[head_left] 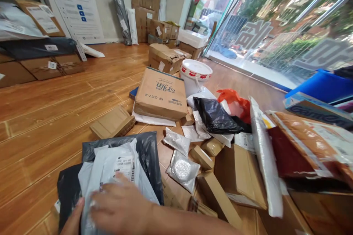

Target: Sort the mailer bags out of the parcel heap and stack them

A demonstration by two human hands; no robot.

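A white plastic mailer (110, 170) with a barcode label lies on top of a dark grey mailer bag (149, 154) at the bottom of the view. My right hand (118, 207) reaches in from the lower right and rests on the white mailer, fingers together and curled over it. Only part of my left hand (72, 221) shows at the bottom edge, pressed against the mailer's lower left side. Both hands hold the same parcel.
Parcels cover the wooden floor (41, 125): a large brown box (161, 93), a flat cardboard packet (113, 122), small boxes and bubble mailers (183, 170), a black bag (215, 115), a white bucket (195, 75). Stacked cartons (41, 66) line the left wall. A glass door (275, 18) is at the right.
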